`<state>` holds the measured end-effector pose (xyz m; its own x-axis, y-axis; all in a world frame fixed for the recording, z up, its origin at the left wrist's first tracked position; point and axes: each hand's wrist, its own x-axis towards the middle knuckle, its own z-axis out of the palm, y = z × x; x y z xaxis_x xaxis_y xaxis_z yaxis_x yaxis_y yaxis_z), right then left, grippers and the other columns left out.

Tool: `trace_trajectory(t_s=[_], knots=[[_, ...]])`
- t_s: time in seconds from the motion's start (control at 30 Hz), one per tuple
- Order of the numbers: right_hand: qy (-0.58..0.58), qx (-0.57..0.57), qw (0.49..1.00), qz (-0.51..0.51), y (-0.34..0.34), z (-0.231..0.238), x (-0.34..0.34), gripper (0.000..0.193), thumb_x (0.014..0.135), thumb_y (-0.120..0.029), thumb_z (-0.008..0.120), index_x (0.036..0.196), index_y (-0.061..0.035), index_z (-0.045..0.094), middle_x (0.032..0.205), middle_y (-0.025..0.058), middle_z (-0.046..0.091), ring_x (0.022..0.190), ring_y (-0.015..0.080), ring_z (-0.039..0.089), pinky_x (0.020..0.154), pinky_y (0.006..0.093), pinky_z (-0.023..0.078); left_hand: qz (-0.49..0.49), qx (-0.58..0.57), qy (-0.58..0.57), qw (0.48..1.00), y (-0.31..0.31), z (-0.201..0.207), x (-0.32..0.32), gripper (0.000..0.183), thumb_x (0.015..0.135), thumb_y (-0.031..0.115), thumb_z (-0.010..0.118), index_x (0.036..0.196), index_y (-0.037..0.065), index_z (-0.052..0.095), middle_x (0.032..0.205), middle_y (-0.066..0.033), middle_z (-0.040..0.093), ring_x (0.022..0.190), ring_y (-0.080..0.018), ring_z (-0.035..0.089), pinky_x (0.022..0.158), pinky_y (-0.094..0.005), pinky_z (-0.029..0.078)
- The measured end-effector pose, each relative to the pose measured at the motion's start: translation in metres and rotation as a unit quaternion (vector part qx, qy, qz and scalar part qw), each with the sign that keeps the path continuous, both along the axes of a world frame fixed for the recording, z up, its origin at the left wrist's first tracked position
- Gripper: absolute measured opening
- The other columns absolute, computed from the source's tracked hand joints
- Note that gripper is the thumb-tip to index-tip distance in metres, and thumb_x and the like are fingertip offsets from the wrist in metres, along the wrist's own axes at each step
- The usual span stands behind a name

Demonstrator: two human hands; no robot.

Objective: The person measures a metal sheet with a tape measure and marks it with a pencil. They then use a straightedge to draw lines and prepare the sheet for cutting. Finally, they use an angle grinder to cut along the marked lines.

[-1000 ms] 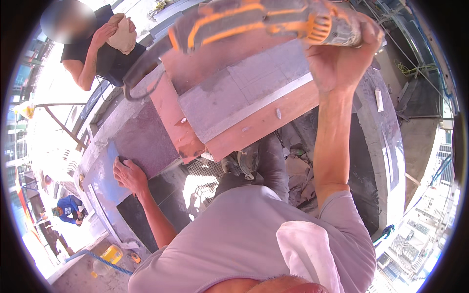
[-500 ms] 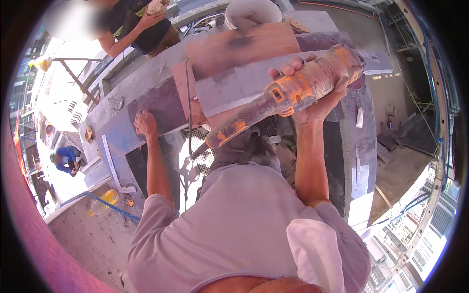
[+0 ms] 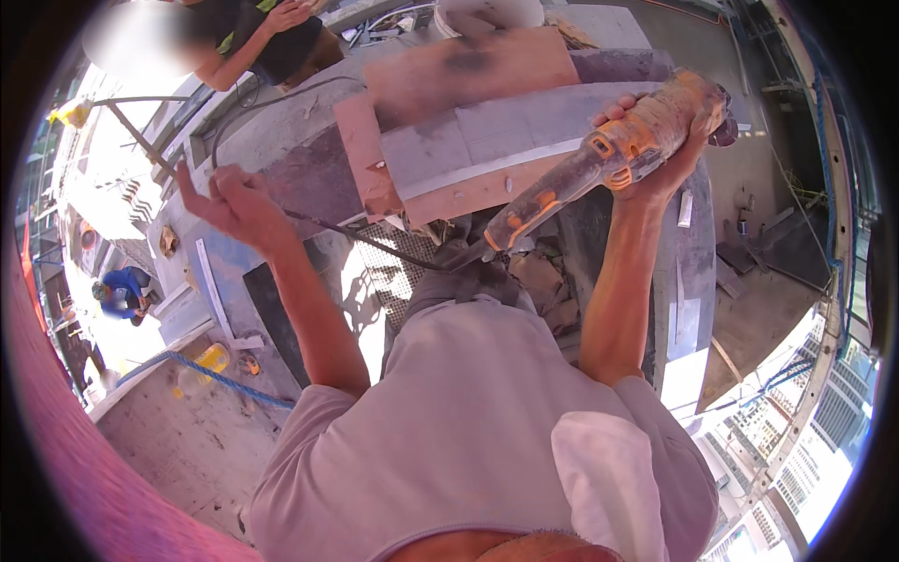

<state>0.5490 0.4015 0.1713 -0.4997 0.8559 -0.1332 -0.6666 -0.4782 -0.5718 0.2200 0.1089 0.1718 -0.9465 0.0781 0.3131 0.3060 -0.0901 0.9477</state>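
Observation:
My right hand (image 3: pixel 660 155) is wrapped round the thick body of a dusty orange and grey angle grinder (image 3: pixel 599 155). It is raised at the right, its narrow handle slanting down toward my lap. A dark power cord (image 3: pixel 365 245) leaves the handle's end and runs left to my raised left hand (image 3: pixel 234 204). From there the cord continues up and back across the work surface. My left fingers are partly curled where the cord passes, with one finger stretched out. Below the grinder lie a grey slab (image 3: pixel 468 140) and reddish-brown boards (image 3: pixel 468 70).
A white bucket (image 3: pixel 487 17) stands at the far edge, near another person (image 3: pixel 272 47). A second person in blue (image 3: pixel 126 290) is low at the far left. A blue rope (image 3: pixel 225 393) and a yellow-labelled bottle (image 3: pixel 206 365) are at the left. Metal mesh (image 3: pixel 398 272) shows beneath me.
My left hand has risen off the surface and moved left and up, and the cord now stretches across to it. My right hand has carried the grinder right and slightly up.

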Motion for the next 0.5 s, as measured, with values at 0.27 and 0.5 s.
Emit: trace_trajectory(t_s=[0.27, 0.5], knots=[[-0.160, 0.001, 0.963, 0.218, 0.001, -0.058, -0.053, 0.069, 0.101, -0.068, 0.067, 0.120, -0.0018, 0.064, 0.086, 0.0194, 0.073, 0.070, 0.0303, 0.076, 0.062, 0.0438, 0.064, -0.201, -0.589, -0.105, 0.776, -0.131, -0.197, 0.053, 0.065, 0.107, 0.027, 0.065, 0.162, -0.005, 0.049, 0.132, -0.0341, 0.071, 0.132, -0.0473, 0.068, 0.115, -0.0538, 0.050], [-0.194, -0.032, 0.879, 0.434, -0.050, -0.104, -0.079, 0.065, 0.101, -0.059, 0.072, 0.129, -0.0017, 0.062, 0.087, 0.0176, 0.074, 0.071, 0.0257, 0.077, 0.063, 0.0381, 0.064, -0.409, -0.138, -0.390, 0.813, 0.074, -0.124, 0.096, 0.061, 0.105, 0.039, 0.078, 0.147, -0.001, 0.060, 0.127, -0.0169, 0.073, 0.116, -0.0278, 0.070, 0.104, -0.0428, 0.056]])
